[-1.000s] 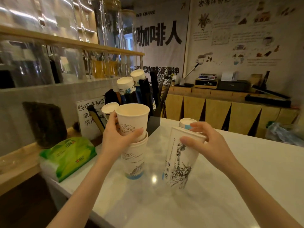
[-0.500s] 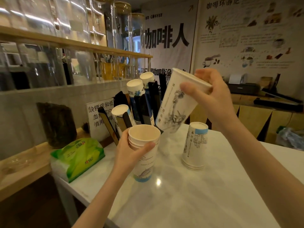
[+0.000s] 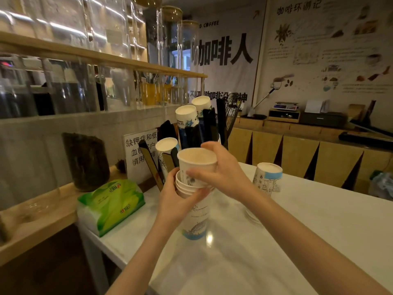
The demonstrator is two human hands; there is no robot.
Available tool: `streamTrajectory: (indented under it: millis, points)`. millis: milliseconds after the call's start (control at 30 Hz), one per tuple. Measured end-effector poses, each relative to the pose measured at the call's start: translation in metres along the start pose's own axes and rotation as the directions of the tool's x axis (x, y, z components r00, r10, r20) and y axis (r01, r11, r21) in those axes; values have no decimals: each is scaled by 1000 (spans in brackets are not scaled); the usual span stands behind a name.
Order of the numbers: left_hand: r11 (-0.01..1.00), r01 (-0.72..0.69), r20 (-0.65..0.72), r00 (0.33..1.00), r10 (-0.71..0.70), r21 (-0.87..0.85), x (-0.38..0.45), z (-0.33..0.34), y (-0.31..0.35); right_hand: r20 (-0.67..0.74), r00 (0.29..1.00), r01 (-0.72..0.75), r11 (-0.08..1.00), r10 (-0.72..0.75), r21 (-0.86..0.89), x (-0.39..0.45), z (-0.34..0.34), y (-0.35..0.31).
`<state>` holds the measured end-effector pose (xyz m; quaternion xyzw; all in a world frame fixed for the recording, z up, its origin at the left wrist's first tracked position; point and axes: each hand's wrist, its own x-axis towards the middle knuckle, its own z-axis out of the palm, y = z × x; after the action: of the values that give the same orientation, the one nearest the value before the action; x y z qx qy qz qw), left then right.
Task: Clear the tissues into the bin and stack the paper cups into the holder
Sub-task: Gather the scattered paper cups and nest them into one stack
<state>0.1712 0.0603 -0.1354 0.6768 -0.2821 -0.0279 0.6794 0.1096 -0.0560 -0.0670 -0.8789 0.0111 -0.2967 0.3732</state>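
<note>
A stack of white paper cups (image 3: 196, 218) stands on the white counter (image 3: 276, 241), with my left hand (image 3: 176, 201) wrapped around its upper part. My right hand (image 3: 221, 173) grips a printed paper cup (image 3: 196, 165) that sits partway down in the top of that stack. An upside-down stack of cups (image 3: 268, 179) rests on the counter to the right. Behind, the black cup holder (image 3: 204, 130) carries several upside-down cup columns. No loose tissues and no bin show.
A green tissue pack (image 3: 110, 203) lies at the counter's left edge beside a dark jar (image 3: 86, 160). A white sign (image 3: 139, 154) leans behind the holder. Glass jars line the shelf at the left. A crumpled plastic bag (image 3: 380, 186) sits at far right.
My right hand brought the tall printed cup down from the air and into the top of the stack that my left hand holds. The view shifted slightly.
</note>
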Motion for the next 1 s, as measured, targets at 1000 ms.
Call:
streamTrajectory:
  millis: [1000]
  points:
    - [889,-35,153,981,117,-457,23,83,71,179,934,-345,907,308,243,-64,-107,59]
